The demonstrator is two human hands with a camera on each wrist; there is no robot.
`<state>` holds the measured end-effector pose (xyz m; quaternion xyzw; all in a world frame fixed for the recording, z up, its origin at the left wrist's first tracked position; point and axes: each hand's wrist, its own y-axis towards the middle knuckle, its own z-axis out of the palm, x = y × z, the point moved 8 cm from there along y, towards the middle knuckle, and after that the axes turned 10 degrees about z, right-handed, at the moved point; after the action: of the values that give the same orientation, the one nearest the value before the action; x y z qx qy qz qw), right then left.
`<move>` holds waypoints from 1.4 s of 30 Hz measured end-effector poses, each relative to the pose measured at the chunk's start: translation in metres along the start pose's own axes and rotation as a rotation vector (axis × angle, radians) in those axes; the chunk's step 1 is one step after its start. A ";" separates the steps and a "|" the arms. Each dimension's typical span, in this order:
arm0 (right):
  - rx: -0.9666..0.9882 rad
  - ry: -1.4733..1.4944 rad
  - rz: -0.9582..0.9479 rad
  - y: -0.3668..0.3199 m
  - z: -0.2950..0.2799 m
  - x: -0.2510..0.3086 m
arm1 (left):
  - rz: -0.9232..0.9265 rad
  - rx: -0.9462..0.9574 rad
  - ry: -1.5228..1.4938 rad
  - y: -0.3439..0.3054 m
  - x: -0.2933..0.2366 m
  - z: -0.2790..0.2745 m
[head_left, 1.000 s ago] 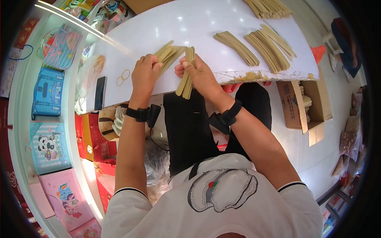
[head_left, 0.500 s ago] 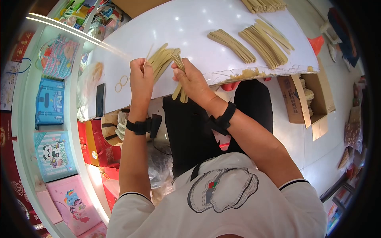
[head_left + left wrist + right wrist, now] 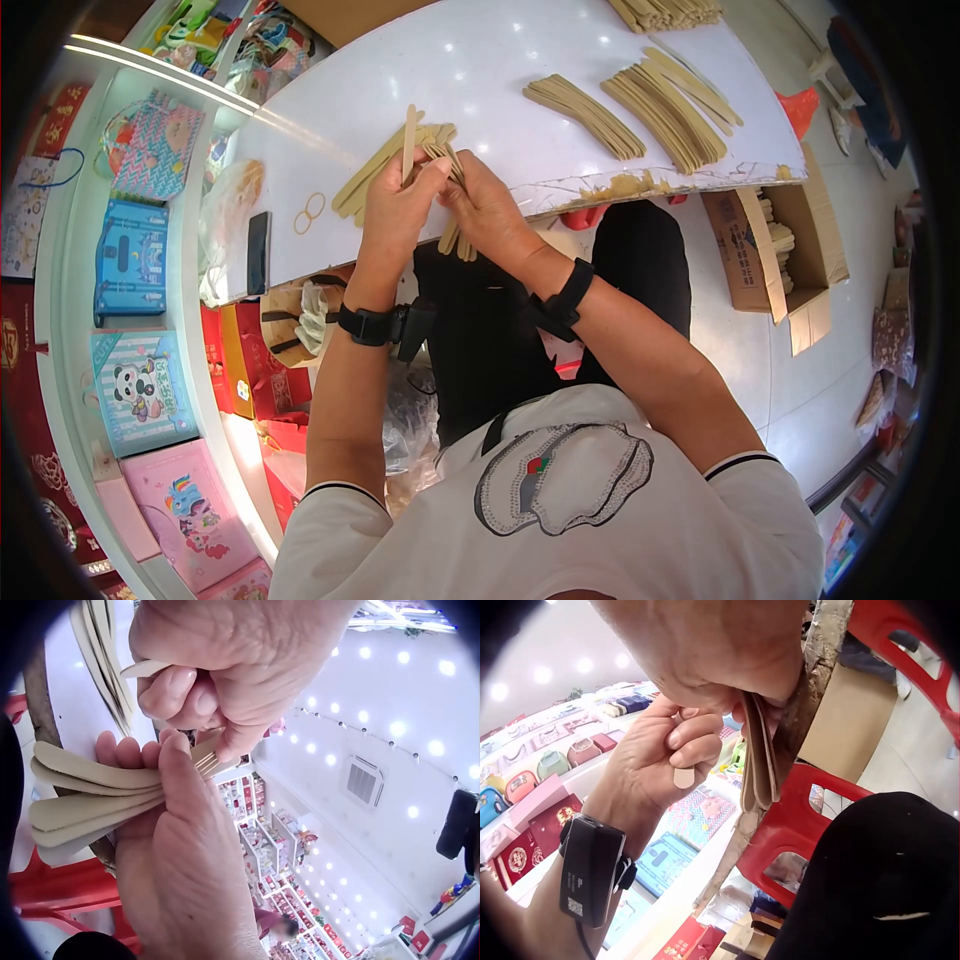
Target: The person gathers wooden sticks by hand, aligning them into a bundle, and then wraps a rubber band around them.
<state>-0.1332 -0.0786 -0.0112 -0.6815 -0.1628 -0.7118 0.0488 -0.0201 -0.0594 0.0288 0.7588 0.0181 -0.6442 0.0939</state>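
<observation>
The right hand [image 3: 490, 205] grips a small fan of flat wooden sticks [image 3: 97, 791], its thumb across them in the left wrist view. One single stick [image 3: 409, 140] stands up from the left hand [image 3: 395, 215], whose curled fingers hold it; its rounded end [image 3: 684, 777] pokes out below them in the right wrist view. The left thumb and a finger meet the upper ends of the right hand's sticks. Just beyond both hands, a loose pile of sticks [image 3: 362, 180] lies on the white table [image 3: 470, 80].
Several stick bundles [image 3: 585, 115] lie at the table's right, two rubber bands [image 3: 308, 213] and a phone [image 3: 258, 252] at its left. A cardboard box [image 3: 738, 255] stands right of the knees. Shelves with boxed goods [image 3: 147, 390] line the left side.
The left hand has moved right from the pile to the right hand, bringing one stick. The right hand has stayed nearly in place, still gripping its sticks.
</observation>
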 end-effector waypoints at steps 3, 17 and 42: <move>0.005 -0.008 0.023 -0.001 0.000 0.001 | -0.039 0.012 0.010 -0.002 0.002 -0.004; 0.064 0.134 0.132 0.001 0.003 -0.008 | 0.040 0.014 0.077 -0.003 0.003 -0.002; 0.080 0.314 0.468 0.013 -0.005 -0.024 | 0.365 -0.087 0.702 0.000 -0.008 -0.038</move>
<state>-0.1323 -0.0961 -0.0331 -0.5797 -0.0196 -0.7710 0.2630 0.0159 -0.0524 0.0426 0.9190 -0.0588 -0.3169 0.2271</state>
